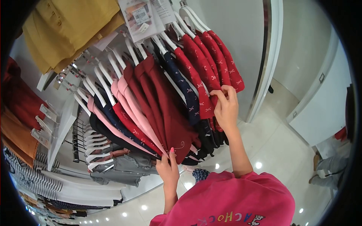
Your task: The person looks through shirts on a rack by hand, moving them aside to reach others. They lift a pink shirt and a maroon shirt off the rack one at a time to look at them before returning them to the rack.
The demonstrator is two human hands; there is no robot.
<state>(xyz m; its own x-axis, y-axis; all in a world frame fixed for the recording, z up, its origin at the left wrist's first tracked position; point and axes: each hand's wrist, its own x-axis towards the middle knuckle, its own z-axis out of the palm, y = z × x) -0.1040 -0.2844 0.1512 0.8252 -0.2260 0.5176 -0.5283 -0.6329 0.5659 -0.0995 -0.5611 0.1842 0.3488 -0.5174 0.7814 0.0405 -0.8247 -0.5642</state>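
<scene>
White tiled floor [275, 145] | left hand [168, 171] grip pinching maroon top [169, 113] | right hand [226, 108] grip pinching red patterned top [199, 75]

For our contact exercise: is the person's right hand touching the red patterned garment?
Touching. Head view: the right hand pinches the red patterned garment at its edge.

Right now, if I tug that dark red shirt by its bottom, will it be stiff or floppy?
Probably floppy: the dark red shirt hangs in soft folds from a white hanger. Likely light, since the left hand holds its hem with just the fingers. It would probably swing, not fall, being packed between other shirts.
</scene>
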